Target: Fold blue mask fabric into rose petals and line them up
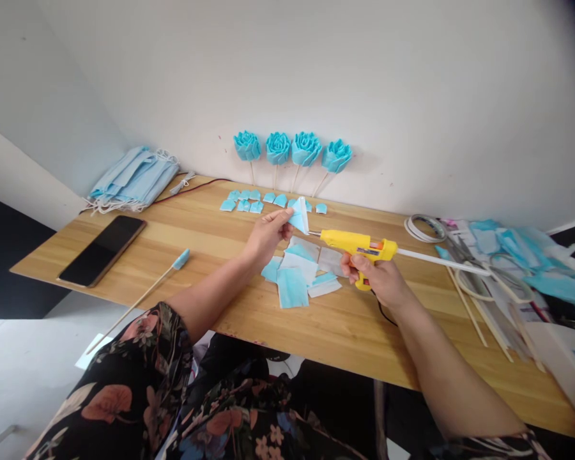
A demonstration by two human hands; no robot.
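My left hand [269, 237] pinches a folded piece of light blue mask fabric [299, 216], its pale edge turned to the right. In my right hand [371, 271] is a yellow hot glue gun [347, 241], with a long white glue stick [436, 260] sticking out of its back. The gun's nozzle points left and is at the fabric's lower right edge; whether it touches cannot be made out. Beneath both hands lie several loose blue and white fabric squares [293, 287]. Small folded blue petals [243, 205] sit in rows farther back.
Several blue fabric roses [278, 148] on sticks lean against the wall. At left are a stack of face masks [134, 176], a phone [103, 250] and a blue-tipped stick [181, 259] over the table edge. Tape rolls [424, 229], scissors [508, 281] and fabric scraps [522, 246] crowd the right.
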